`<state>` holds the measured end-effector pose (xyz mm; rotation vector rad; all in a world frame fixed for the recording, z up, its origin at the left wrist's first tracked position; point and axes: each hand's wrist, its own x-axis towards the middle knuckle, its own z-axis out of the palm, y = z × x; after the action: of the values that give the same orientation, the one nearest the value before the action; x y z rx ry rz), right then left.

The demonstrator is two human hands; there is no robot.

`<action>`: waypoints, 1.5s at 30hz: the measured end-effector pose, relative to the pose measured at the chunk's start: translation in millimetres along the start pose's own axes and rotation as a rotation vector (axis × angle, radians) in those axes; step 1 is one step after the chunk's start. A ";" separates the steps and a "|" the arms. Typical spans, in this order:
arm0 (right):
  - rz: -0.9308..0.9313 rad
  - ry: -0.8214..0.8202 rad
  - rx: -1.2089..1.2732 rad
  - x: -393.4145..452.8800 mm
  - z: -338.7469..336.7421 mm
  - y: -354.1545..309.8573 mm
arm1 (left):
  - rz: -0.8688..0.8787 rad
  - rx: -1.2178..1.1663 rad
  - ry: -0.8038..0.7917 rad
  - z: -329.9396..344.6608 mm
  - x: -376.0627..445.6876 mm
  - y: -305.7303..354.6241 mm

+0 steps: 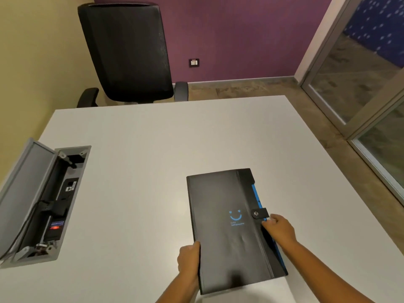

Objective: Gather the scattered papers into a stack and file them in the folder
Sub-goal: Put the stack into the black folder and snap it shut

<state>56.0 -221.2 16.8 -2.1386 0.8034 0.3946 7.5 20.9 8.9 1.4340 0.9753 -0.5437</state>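
A black folder (227, 226) with a blue smile logo lies closed on the white table (142, 160), its snap strap fastened on the right side and a blue edge showing along that side. My left hand (189, 262) grips the folder's left edge near the front. My right hand (279, 229) holds the right edge just below the strap. No loose papers are visible on the table.
An open grey cable box (41, 204) with plugs and wires is set into the table at the left. A black office chair (129, 53) stands behind the far edge. Glass door panels (360, 88) are at the right.
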 end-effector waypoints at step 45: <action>-0.077 -0.509 0.022 -37.6 85.2 -39.8 | 0.440 1.275 0.290 -123.2 92.9 25.9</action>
<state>53.3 -120.6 5.5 -1.9158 0.4291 0.8407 50.0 164.7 -35.7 2.8359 0.4251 -0.6585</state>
